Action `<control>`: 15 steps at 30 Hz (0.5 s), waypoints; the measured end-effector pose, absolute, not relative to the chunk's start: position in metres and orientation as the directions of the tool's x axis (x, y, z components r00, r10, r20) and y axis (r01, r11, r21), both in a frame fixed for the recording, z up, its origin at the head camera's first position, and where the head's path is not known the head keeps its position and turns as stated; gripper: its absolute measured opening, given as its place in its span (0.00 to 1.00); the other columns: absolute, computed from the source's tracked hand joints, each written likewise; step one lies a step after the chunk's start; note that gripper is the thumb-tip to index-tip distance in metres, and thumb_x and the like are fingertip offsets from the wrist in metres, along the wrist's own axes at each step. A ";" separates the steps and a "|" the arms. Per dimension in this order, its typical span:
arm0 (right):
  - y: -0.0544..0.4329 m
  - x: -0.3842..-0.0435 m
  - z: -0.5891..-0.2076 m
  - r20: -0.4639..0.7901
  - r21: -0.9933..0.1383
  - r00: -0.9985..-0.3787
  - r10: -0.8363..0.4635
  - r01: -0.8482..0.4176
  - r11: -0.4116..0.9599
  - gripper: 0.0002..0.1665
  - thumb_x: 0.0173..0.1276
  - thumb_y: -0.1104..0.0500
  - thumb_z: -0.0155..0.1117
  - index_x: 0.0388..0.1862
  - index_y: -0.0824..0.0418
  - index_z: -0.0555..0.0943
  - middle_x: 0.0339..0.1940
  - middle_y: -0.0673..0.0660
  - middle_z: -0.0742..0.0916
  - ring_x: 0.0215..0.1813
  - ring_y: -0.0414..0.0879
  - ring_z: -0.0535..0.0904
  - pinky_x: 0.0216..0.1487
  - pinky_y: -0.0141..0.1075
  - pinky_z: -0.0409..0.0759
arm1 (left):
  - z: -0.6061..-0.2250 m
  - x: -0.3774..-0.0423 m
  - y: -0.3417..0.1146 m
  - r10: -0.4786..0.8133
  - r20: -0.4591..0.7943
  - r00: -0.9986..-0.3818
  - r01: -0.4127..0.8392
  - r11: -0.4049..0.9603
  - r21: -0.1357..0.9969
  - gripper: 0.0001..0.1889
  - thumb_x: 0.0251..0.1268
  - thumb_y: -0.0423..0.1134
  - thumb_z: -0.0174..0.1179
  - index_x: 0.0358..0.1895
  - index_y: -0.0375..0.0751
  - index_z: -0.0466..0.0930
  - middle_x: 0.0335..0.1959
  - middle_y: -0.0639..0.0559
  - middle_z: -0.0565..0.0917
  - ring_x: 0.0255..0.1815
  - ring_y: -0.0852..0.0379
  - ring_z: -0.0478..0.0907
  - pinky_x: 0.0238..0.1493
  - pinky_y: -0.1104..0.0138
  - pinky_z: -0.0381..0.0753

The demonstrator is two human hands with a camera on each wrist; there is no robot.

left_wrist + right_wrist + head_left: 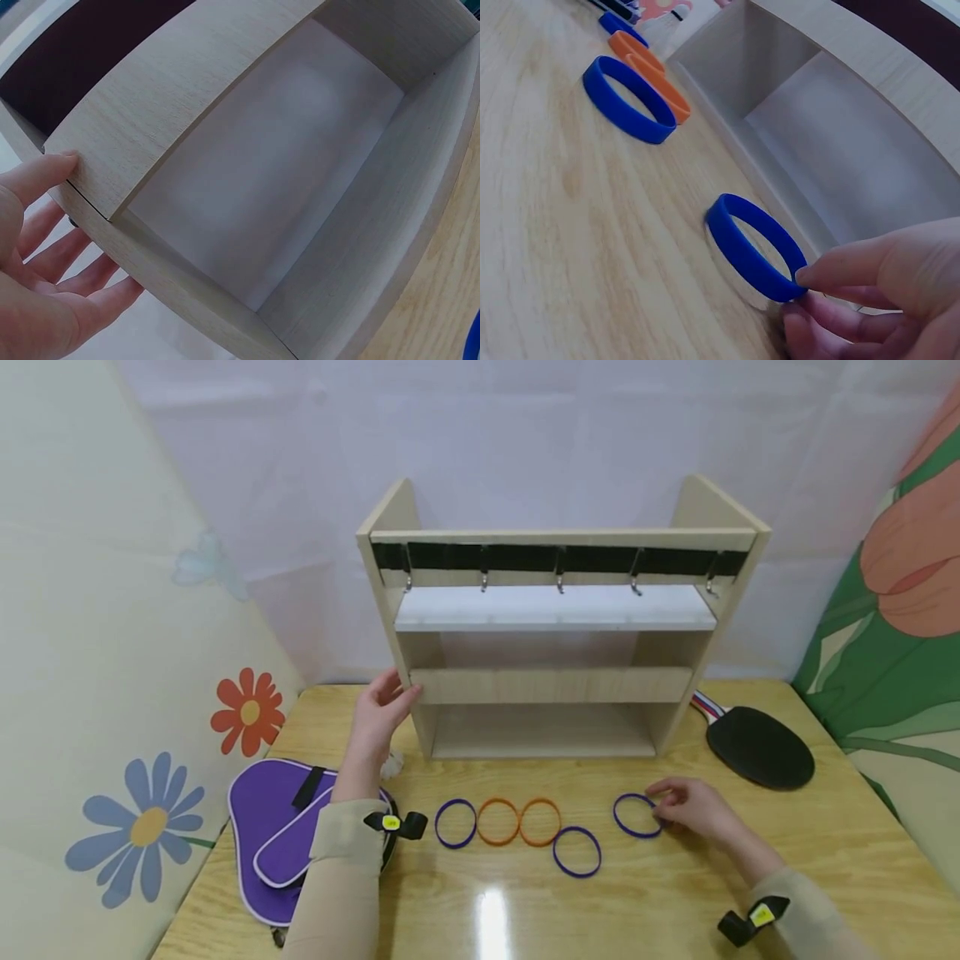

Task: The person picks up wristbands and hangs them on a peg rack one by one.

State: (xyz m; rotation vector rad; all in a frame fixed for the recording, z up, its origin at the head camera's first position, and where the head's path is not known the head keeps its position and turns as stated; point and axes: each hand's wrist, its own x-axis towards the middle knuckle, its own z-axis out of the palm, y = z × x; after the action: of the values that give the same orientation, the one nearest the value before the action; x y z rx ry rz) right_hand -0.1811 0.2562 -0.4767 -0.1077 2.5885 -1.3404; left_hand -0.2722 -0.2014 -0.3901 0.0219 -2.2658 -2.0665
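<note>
A light wooden shelf rack [551,686] stands at the back of the table. My left hand [379,714] grips its left side panel, the thumb on the front board and the fingers along the outer side in the left wrist view. At the right, my right hand [693,810] pinches the edge of a blue silicone wristband [754,259] between thumb and fingers; the band's near side is tilted up in the right wrist view. Left of it lie another blue wristband [577,852], two touching orange wristbands [498,822] and a third blue wristband [455,824].
Several metal hooks [560,578] hang from a black strip across the rack's top. A black table tennis bat [760,747] lies right of the rack. The purple bat case [270,810] lies at the left, partly under my left forearm. Painted walls flank the table.
</note>
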 end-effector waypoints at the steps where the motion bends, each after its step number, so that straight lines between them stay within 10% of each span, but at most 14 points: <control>1: 0.257 -0.181 -0.476 -0.184 -0.828 -0.968 -0.169 0.060 0.557 0.20 0.62 0.69 0.66 0.53 0.75 0.79 0.29 0.55 0.85 0.28 0.42 0.79 0.27 0.32 0.80 | -0.390 -0.272 -0.201 -0.063 0.044 -0.997 0.039 0.092 0.995 0.33 0.69 0.46 0.62 0.75 0.49 0.62 0.76 0.47 0.64 0.77 0.45 0.61 0.73 0.48 0.64; 15: 0.260 -0.186 -0.468 -0.266 -0.926 -0.930 -0.254 0.173 0.336 0.26 0.67 0.68 0.61 0.61 0.81 0.70 0.32 0.51 0.82 0.29 0.38 0.82 0.33 0.30 0.84 | -0.391 -0.271 -0.201 -0.045 0.060 -0.997 0.056 0.090 0.994 0.34 0.70 0.47 0.61 0.76 0.48 0.60 0.77 0.46 0.63 0.77 0.45 0.60 0.74 0.47 0.62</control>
State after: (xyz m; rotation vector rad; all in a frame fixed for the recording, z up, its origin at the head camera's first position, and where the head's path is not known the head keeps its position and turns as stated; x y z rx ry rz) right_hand -0.1858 0.2604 -0.4680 -0.0720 2.2425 -1.6219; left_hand -0.2706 -0.2007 -0.3910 -0.0116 -2.2629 -2.0704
